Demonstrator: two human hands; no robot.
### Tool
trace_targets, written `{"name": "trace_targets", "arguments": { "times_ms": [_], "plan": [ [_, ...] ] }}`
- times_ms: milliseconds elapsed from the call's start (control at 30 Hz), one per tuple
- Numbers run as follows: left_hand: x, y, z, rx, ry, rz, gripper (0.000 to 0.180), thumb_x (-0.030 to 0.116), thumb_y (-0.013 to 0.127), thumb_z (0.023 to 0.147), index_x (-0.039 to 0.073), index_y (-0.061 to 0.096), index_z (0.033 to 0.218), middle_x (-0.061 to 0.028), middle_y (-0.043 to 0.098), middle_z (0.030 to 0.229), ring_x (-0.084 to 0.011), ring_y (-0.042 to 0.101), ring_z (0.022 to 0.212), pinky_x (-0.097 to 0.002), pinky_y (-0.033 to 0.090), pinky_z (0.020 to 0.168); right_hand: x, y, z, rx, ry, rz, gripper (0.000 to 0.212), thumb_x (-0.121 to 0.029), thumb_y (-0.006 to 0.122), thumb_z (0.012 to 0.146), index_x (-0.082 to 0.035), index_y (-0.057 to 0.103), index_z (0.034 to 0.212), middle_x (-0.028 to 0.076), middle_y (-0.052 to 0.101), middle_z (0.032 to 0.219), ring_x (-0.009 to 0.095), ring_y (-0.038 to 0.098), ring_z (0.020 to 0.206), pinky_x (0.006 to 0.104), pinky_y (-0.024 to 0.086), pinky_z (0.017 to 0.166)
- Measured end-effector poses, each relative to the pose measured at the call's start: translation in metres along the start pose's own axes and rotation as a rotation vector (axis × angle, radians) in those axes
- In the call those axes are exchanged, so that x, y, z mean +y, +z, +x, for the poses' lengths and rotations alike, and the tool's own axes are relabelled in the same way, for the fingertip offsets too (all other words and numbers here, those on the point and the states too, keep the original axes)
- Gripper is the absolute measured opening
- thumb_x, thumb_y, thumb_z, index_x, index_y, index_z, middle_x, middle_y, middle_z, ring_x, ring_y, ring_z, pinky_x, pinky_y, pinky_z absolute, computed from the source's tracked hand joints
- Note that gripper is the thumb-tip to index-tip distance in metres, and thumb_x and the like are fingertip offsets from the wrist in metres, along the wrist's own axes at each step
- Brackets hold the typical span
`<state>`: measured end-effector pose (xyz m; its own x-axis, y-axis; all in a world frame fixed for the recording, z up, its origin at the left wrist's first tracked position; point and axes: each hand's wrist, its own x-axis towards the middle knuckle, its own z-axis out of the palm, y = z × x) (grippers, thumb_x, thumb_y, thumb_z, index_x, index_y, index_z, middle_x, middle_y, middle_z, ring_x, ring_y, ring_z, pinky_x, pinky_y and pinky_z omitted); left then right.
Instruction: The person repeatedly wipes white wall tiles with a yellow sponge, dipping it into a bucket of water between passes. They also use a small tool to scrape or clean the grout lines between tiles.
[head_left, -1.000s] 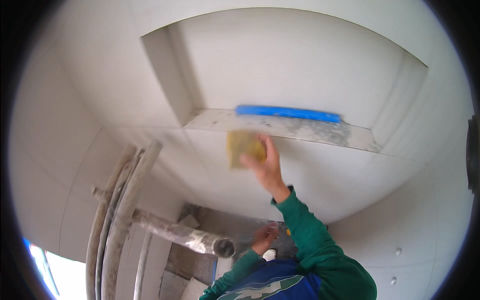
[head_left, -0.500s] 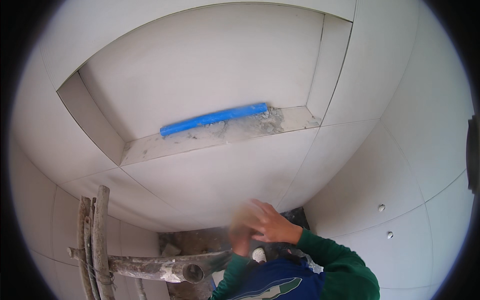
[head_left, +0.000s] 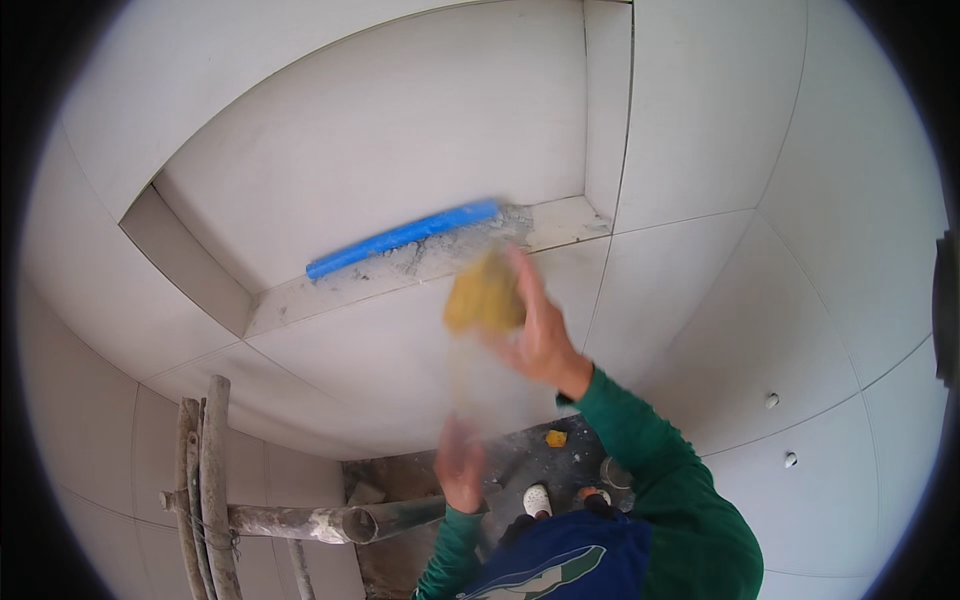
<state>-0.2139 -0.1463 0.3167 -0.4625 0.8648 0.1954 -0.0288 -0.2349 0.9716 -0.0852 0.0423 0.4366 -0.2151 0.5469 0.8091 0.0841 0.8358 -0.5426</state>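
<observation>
A yellow sponge [head_left: 482, 296], smeared by motion, is gripped in my right hand [head_left: 543, 335] just in front of the niche ledge [head_left: 555, 232]. My left hand [head_left: 460, 468] is lower down, above the floor and near the end of a wooden pole; its fingers are blurred and I see nothing clear in them. Between the sponge and my left hand runs a faint pale streak. On the ledge a blue pipe [head_left: 402, 238] lies at a slant, with grey crumbly mortar [head_left: 440, 247] beside and below it.
Large pale tiles [head_left: 690, 150] cover the walls around the recessed niche. At the lower left stands a frame of rough wooden poles [head_left: 215, 480] tied with wire. Below, a small yellow piece [head_left: 556, 438] lies on the dark floor near my white shoe [head_left: 537, 499]. Two white plugs [head_left: 772, 400] stick out of the right wall.
My hands, close together before, have come apart. The right has risen toward the ledge with the sponge now plain to see; the left is slightly lower. The whole view has shifted a little.
</observation>
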Motion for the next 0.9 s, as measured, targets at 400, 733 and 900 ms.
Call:
{"name": "trace_targets", "arguments": {
  "times_ms": [400, 733, 900],
  "plan": [
    [-0.04, 0.004, -0.059, -0.223, -0.313, -0.114, 0.044, 0.01, 0.065, 0.1, -0.006, 0.053, 0.139, -0.0121, 0.069, 0.109, -0.0187, 0.067, 0.101, -0.033, 0.052, 0.093, 0.005, -0.01, 0.264, 0.813, -0.089, -0.406, 0.048, -0.027, 0.068, 0.09, 0.01, 0.06, 0.119, 0.028, 0.059, 0.107, 0.045, 0.061, 0.098, 0.0507, 0.051, 0.089],
    [-0.041, -0.031, -0.054, -0.071, -0.171, -0.083, 0.05, 0.02, 0.07, 0.099, -0.005, 0.052, 0.138, -0.0118, 0.068, 0.111, -0.0182, 0.065, 0.102, -0.0333, 0.052, 0.092, -0.076, 0.226, 0.275, 0.638, -0.127, -0.417, 0.047, -0.023, 0.077, 0.079, 0.0, 0.064, 0.117, 0.018, 0.054, 0.114, 0.039, 0.052, 0.103, 0.0516, 0.041, 0.081],
    [-0.05, -0.037, -0.046, -0.012, -0.166, -0.086, 0.048, 0.02, 0.069, 0.1, -0.005, 0.053, 0.137, -0.0112, 0.068, 0.108, -0.018, 0.065, 0.1, -0.0328, 0.053, 0.091, -0.094, 0.293, 0.274, 0.459, -0.44, -0.557, 0.052, -0.021, 0.076, 0.08, 0.002, 0.063, 0.124, 0.011, 0.056, 0.11, 0.033, 0.053, 0.098, 0.0464, 0.04, 0.079]
  ]
}}
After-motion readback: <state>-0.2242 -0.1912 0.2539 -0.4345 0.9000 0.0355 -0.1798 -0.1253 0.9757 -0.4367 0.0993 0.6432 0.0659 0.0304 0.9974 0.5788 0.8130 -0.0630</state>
